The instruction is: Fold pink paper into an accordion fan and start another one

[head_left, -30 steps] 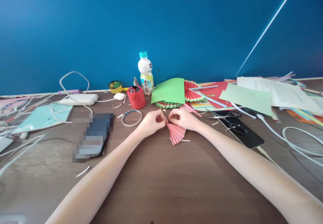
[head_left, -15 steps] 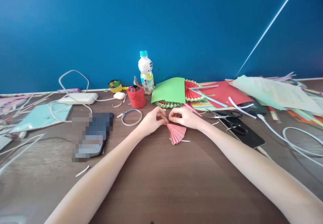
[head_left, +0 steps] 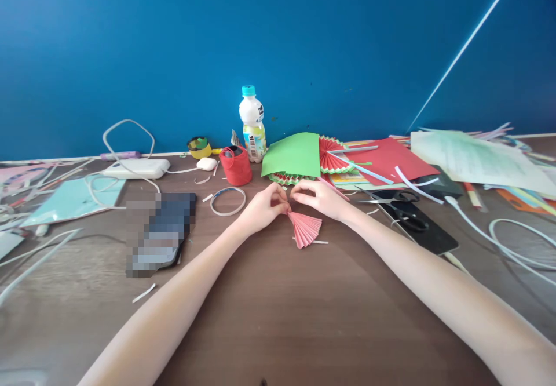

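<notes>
Right of and nearer than the bottle point(head_left: 252, 124), the pink fan point(head_left: 306, 229) is pleated but only partly spread, tip clamped in the left hand point(head_left: 262, 209), the right hand point(head_left: 320, 199)'s grip unclear.

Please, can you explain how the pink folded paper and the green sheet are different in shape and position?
The pink folded paper is pleated into a small fan, while the green sheet has no pleats and looks larger. The pink folded paper is at the fingers of the left hand; the green sheet lies farther back, partly over a pleated piece, with no hand on it. Both are plain-coloured.
</notes>
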The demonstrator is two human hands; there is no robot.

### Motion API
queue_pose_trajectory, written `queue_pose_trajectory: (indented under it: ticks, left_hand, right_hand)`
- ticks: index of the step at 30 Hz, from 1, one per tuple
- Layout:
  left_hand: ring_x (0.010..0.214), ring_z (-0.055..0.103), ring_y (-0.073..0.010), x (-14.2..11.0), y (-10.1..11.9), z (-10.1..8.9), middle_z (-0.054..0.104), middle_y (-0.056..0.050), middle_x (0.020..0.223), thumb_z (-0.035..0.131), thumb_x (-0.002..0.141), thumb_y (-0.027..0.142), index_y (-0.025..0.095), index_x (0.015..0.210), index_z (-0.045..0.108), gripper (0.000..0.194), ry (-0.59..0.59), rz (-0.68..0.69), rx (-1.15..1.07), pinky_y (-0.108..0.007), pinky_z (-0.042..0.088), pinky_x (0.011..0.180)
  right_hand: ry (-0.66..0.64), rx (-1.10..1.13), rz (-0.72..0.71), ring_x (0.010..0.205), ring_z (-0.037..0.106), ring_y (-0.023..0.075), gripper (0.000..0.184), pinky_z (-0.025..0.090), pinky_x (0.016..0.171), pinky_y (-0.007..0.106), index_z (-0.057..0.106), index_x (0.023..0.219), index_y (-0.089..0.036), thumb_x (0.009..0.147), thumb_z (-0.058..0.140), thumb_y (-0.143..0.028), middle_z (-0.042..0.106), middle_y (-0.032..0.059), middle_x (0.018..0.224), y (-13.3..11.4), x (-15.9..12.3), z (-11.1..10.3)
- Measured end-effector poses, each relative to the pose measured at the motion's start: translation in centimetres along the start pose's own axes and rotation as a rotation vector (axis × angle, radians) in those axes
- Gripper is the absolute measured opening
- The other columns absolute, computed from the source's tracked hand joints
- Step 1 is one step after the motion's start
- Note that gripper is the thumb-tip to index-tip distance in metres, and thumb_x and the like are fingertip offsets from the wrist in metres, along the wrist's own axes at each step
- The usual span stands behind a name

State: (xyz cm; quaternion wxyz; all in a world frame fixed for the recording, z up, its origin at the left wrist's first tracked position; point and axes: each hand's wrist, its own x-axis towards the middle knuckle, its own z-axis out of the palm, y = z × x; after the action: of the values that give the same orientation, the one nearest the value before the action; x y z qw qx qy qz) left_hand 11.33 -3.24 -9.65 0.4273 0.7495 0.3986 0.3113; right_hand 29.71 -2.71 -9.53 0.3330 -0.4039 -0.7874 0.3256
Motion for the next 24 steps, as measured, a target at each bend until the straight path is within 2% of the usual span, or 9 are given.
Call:
queue_pose_trajectory:
  ticks: [8,14,17,21,24]
  left_hand:
    - [0.071,0.063,-0.0131,0.1,0.0,0.0,0.065,0.003,0.071,0.056,0.071,0.016,0.020,0.076,0.041,0.016,0.011,-0.023,-0.011,-0.027,0.047,0.070]
    - [0.071,0.063,-0.0136,0.0,0.3,-0.2,0.066,0.002,0.072,0.058,0.069,0.015,0.019,0.076,0.042,0.017,-0.010,-0.052,-0.008,-0.028,0.047,0.072]
    - [0.073,0.063,-0.0142,0.0,0.5,-0.3,0.065,0.001,0.072,0.060,0.068,0.017,0.019,0.075,0.044,0.017,-0.009,-0.059,0.007,-0.028,0.046,0.072]
    - [0.072,0.063,-0.0143,0.0,0.6,-0.3,0.064,0.001,0.071,0.061,0.068,0.017,0.018,0.074,0.045,0.017,-0.005,-0.059,0.007,-0.027,0.045,0.070]
    - [0.071,0.063,-0.0138,0.0,0.7,-0.3,0.064,0.002,0.071,0.060,0.068,0.017,0.018,0.074,0.044,0.017,0.000,-0.064,0.001,-0.027,0.045,0.070]
  right_hand:
    - [0.012,-0.060,0.000,0.065,0.052,0.0126,0.013,0.041,0.063,0.027,0.056,0.070,-0.016,0.077,0.055,-0.027,0.058,0.0002,0.069,-1.0,0.1,0.6]
    - [0.008,-0.060,0.010,0.063,0.051,0.0119,0.012,0.040,0.060,0.026,0.055,0.071,-0.016,0.078,0.052,-0.025,0.058,-0.0002,0.069,-1.0,0.0,0.5]
    - [-0.003,-0.043,0.010,0.066,0.054,0.0130,0.013,0.041,0.064,0.027,0.057,0.073,-0.016,0.078,0.053,-0.027,0.060,0.0004,0.071,-0.6,0.1,0.4]
    - [-0.007,-0.015,0.018,0.081,0.058,0.0159,0.015,0.043,0.076,0.031,0.061,0.082,-0.016,0.080,0.051,-0.028,0.064,0.0033,0.085,0.1,0.2,-0.1]
    - [-0.064,-0.063,-0.004,0.083,0.058,0.0163,0.014,0.043,0.077,0.031,0.064,0.083,-0.017,0.078,0.054,-0.026,0.065,0.0037,0.088,0.4,0.1,-0.5]
